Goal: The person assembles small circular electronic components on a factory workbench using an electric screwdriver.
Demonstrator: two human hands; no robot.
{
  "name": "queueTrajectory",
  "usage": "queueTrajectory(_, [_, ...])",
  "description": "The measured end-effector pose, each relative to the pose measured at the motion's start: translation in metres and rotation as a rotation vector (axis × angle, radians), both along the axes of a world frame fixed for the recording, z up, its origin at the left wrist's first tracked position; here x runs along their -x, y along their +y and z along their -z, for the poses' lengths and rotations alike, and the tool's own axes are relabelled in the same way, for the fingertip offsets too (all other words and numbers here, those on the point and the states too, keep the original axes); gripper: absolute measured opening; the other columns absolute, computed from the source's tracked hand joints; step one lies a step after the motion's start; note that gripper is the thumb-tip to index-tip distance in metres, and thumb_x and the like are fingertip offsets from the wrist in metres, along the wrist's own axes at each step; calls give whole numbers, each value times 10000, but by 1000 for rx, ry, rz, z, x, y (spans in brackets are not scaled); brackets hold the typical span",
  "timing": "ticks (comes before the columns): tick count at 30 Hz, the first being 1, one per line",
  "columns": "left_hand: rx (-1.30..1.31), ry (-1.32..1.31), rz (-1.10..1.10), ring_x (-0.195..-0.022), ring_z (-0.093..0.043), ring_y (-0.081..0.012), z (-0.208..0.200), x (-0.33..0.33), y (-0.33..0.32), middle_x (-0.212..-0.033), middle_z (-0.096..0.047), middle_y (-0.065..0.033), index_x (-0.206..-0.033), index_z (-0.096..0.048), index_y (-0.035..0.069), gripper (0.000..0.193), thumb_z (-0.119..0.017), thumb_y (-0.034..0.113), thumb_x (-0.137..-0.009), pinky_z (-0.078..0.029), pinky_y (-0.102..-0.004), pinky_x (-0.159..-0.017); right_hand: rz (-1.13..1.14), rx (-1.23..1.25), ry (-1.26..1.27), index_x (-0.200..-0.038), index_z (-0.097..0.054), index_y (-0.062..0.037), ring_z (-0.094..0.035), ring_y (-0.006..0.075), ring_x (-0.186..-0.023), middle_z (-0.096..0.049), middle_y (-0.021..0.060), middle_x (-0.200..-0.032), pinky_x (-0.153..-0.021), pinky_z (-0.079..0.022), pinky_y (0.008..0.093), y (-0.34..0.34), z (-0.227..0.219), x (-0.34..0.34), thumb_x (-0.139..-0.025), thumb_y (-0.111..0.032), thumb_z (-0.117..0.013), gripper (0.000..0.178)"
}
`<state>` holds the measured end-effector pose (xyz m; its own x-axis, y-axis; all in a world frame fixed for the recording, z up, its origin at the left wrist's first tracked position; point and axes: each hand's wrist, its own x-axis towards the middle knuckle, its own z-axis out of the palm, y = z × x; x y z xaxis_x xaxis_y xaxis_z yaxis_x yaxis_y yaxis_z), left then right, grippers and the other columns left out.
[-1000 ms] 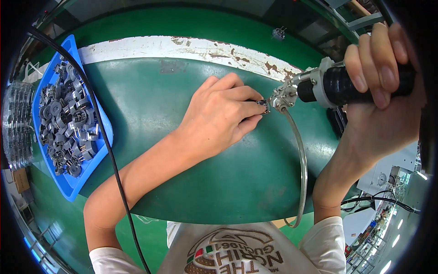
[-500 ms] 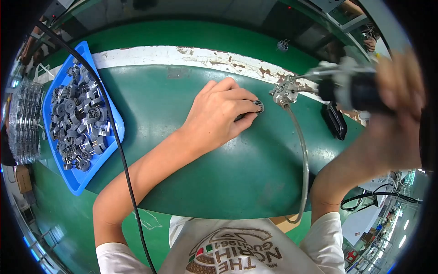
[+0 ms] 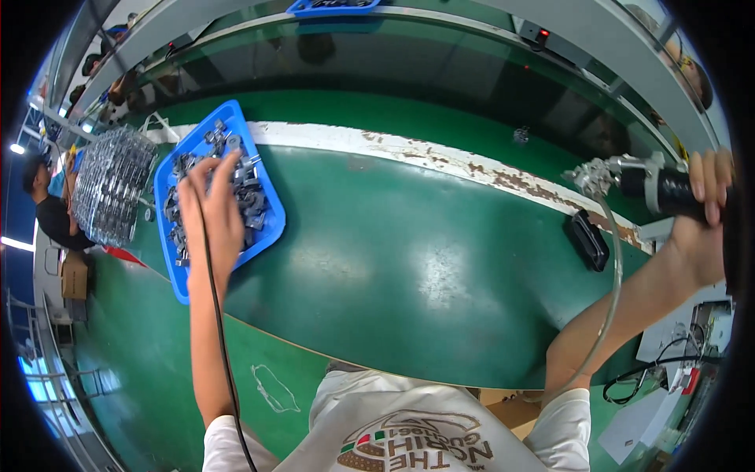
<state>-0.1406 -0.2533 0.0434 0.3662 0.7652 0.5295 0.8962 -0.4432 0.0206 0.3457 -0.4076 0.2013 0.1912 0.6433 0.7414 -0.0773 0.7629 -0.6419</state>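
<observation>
My left hand (image 3: 211, 208) is above the blue plastic tray (image 3: 271, 224), its fingers spread over a heap of small grey round plug-like parts with metal pins (image 3: 250, 197). I see no part clearly held in it. At the far right, my right hand (image 3: 712, 185) wraps round a black cylindrical tool (image 3: 672, 193) with a metal head (image 3: 595, 176). A clear hose (image 3: 616, 275) hangs from that head down towards my right forearm. The tool is held up, pointing left, above the right end of the green table (image 3: 370, 307).
A black box-shaped object (image 3: 588, 240) lies by the table's right far edge. Stacked clear plastic trays (image 3: 116, 187) stand left of the blue tray. A black cable (image 3: 214, 307) crosses over my left arm. Beyond the worn white strip (image 3: 440, 161) runs a green belt.
My left hand has gone from the table's middle to the tray at left; the part it held there is no longer visible. My right hand has drawn the tool away to the right. The view has shifted.
</observation>
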Motion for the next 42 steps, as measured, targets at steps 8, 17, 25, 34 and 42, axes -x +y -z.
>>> queueTrajectory(8, [92, -151, 566, -1185, -583, -382, 15, -146, 38, -1267, -662, -151, -1220, -696, 56, 325, -687, 123, -902, -449, -489, -1031, 523, -135, 84, -1140, -629, 107, -360, 80, -559, -428, 39, -729, -634, -336, 274, 16, 2, 16, -999, -161, -527, 320])
queueTrajectory(17, [531, -503, 706, -1174, -621, -351, 64, -372, 56, -1188, -720, -133, -1380, -605, 57, 592, -783, 203, -835, -496, -458, -1027, 507, -69, 28, -1100, -640, 119, -355, 97, -544, -441, 51, -700, -597, -330, 291, 6, 0, 4, -989, -129, -468, 321])
queueTrajectory(25, [512, -534, 760, -1029, -634, -273, 54, -357, 51, -1038, -740, -51, -1352, -605, 97, 579, -796, 186, -813, -517, -408, -951, 437, -37, 33, -1084, -633, 103, -356, 88, -530, -458, 44, -680, -576, -346, 286, 28, 6, 37, -984, -160, -515, 305])
queueTrajectory(34, [358, -520, 890, -915, -637, -261, 52, -199, 14, -1001, -734, -40, -980, -713, 60, 241, -824, 46, -766, -517, -387, -878, 227, 162, 73, -939, -589, -17, -325, 74, -440, -474, 32, -621, -493, -343, 264, 66, 36, 95, -1015, -253, -515, 259])
queueTrajectory(42, [318, -404, 954, -878, -627, -220, 58, -187, 8, -1004, -729, 0, -951, -822, 117, 225, -852, 72, -732, -541, -352, -784, 198, 233, 53, -888, -513, -43, -297, 78, -411, -461, 35, -587, -466, -351, 267, 82, 57, 122, -1013, -263, -499, 253])
